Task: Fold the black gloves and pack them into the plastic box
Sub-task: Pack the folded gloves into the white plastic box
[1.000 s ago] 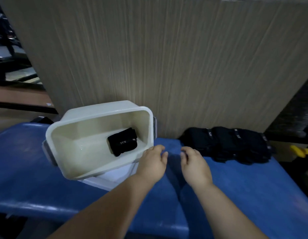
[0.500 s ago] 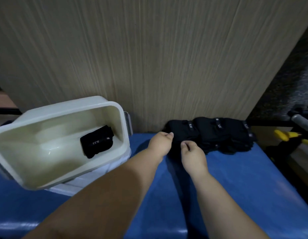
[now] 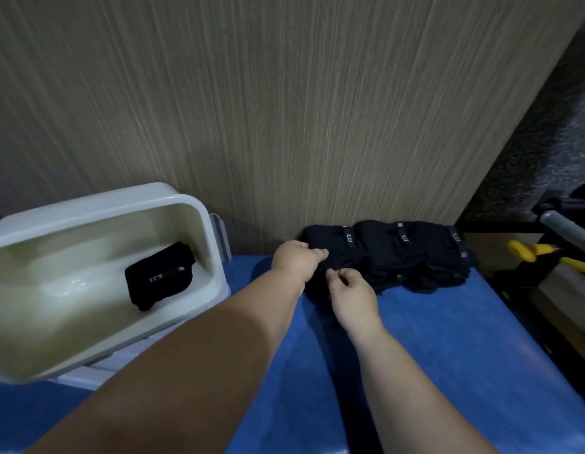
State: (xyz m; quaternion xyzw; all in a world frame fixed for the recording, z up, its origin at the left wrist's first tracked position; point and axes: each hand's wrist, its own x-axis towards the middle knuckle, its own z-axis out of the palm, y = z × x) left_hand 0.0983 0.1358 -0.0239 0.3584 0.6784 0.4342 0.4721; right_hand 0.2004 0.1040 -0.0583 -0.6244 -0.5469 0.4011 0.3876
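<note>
Black fabric gloves [image 3: 399, 253]: one folded glove [image 3: 160, 276] in white plastic box [image 3: 98, 204]; rest unpacked at back edge of blue worktop [image 3: 448, 339], left hand [image 3: 296, 260] and right hand [image 3: 351, 291] pinching the leftmost.

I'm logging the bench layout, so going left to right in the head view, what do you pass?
First the plastic box holding one folded glove → left hand → right hand → row of black gloves → yellow object.

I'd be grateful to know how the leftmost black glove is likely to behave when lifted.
The leftmost glove is probably floppy: the folded glove in the plastic box holds a soft bend. Likely light, being fabric. It may drag the neighbouring glove along, since they touch.
</note>
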